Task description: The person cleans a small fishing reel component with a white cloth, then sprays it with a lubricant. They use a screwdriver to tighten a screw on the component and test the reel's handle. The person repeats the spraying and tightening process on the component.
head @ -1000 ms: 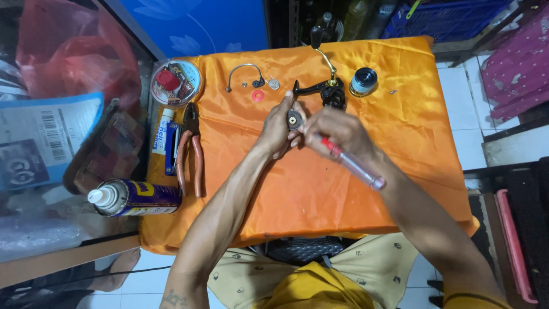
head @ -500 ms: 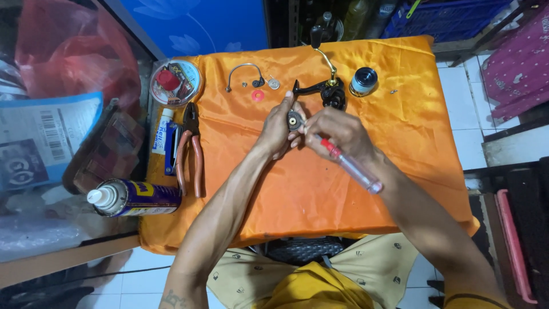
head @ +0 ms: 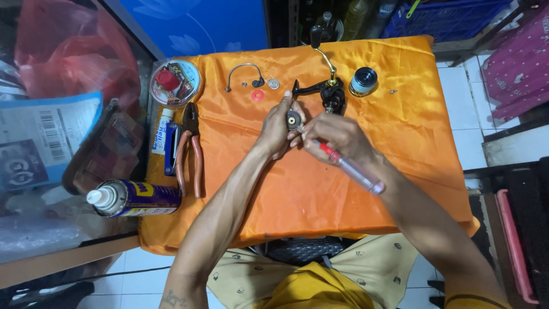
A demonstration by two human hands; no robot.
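My left hand [head: 277, 130] pinches a small round metal reel part [head: 294, 119] above the orange cloth [head: 297, 183]. My right hand [head: 337, 139] grips a screwdriver [head: 350, 168] with a clear and red handle, its tip at that part. Just beyond the hands lies the black fishing reel body [head: 330, 93] with its gold crank handle. A blue-black spool [head: 362, 81] stands right of it. A wire bail arm [head: 243, 74], a pink washer [head: 258, 95] and small metal bits lie to the left.
Orange-handled pliers [head: 190, 149] and a small tube [head: 162, 133] lie at the cloth's left edge. A spray can [head: 134, 198] lies lower left. A round clear tub [head: 175, 83] of small parts stands at the back left. Plastic bags crowd the left side; white floor tiles show at right.
Both hands stay at the small reel part; the screwdriver handle has shifted very slightly. Nothing else has moved.
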